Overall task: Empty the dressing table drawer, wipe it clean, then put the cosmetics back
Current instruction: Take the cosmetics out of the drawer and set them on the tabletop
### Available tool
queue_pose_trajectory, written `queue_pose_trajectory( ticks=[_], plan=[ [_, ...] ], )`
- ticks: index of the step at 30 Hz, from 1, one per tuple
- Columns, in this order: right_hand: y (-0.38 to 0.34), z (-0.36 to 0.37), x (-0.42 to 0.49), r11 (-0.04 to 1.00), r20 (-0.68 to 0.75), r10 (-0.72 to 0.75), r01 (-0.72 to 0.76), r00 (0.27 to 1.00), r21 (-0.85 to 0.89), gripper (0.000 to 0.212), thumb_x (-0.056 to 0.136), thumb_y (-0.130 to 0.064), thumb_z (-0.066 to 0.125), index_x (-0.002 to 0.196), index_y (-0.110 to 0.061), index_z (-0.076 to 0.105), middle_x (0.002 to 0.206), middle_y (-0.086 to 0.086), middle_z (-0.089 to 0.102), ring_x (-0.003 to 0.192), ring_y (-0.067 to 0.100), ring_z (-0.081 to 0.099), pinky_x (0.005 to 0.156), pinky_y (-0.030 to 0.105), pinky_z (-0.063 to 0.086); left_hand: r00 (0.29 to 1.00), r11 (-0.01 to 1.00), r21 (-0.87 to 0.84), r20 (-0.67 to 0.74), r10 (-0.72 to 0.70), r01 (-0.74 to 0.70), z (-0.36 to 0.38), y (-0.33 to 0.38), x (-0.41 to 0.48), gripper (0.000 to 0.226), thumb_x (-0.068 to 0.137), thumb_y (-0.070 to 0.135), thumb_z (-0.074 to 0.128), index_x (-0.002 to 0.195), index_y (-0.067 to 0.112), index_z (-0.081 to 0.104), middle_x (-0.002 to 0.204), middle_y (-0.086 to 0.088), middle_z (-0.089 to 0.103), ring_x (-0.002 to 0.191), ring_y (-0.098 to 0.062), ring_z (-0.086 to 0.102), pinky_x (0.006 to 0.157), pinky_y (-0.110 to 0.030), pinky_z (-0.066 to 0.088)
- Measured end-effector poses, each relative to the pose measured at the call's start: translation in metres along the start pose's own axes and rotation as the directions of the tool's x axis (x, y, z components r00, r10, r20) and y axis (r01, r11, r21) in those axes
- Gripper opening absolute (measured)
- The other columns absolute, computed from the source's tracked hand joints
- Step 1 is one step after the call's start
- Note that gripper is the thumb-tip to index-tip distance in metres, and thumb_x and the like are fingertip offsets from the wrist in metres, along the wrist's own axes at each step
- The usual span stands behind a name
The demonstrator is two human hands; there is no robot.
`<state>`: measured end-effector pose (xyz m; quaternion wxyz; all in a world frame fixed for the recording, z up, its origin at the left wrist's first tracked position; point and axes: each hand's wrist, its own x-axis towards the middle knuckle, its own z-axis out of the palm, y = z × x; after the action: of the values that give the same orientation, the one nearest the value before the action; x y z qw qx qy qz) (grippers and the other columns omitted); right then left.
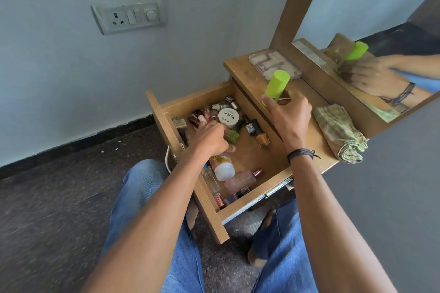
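Pale bluish wall [59, 78], white switch-and-socket panel [128, 16] on it. Black skirting [71, 145] at base. Dark speckled floor [47, 209]. Wood-framed mirror [381, 19] right. Soft daylight.

Left hand [209, 138], in the drawer [164, 123]: the fingertips are tucked under the knuckles, so whether they grip anything cannot be told. The hand covers one end of a bottle [222, 166]. Right hand [289, 116]: thumb and fingers hide the foot of the tube [277, 84] near the front edge of the table top [240, 71]. Small bottles [252, 127] by the drawer's back wall: labels too small to read. Case [273, 64] at the top's far left corner: contents blurred. Mirror [381, 7]: cut off by the upper and right edges.
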<state>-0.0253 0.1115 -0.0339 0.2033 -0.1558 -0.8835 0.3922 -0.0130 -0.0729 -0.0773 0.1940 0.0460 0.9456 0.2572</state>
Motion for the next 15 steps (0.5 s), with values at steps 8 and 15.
queue_pose_trajectory(
  ticks=[8,15],
  plan=[
    [0.006,0.001,0.023,0.997,0.008,0.08,-0.08,0.997,-0.001,0.039,0.082,-0.038,0.08,0.114,-0.018,0.072,0.1,-0.003,0.071,0.094,0.016,0.063,0.087,0.033,0.051,0.998,0.99,0.134,0.061,0.024,-0.032,0.007,0.002,0.002,0.076,0.079,0.045,0.083,0.144,0.023,0.052,0.147,-0.002,0.044,0.141,-0.031,0.027,0.107,-0.054,0.039],
    [0.008,0.006,0.017,0.998,-0.036,0.041,-0.043,0.999,-0.047,0.057,0.082,-0.026,0.082,0.134,-0.02,0.061,0.127,0.001,0.063,0.107,0.018,0.065,0.099,0.041,0.052,0.999,0.992,0.119,0.029,0.028,-0.031,0.009,0.008,-0.003,0.067,0.084,0.041,0.08,0.142,0.02,0.053,0.145,-0.001,0.051,0.137,-0.027,0.034,0.099,-0.048,0.039]
  ],
)
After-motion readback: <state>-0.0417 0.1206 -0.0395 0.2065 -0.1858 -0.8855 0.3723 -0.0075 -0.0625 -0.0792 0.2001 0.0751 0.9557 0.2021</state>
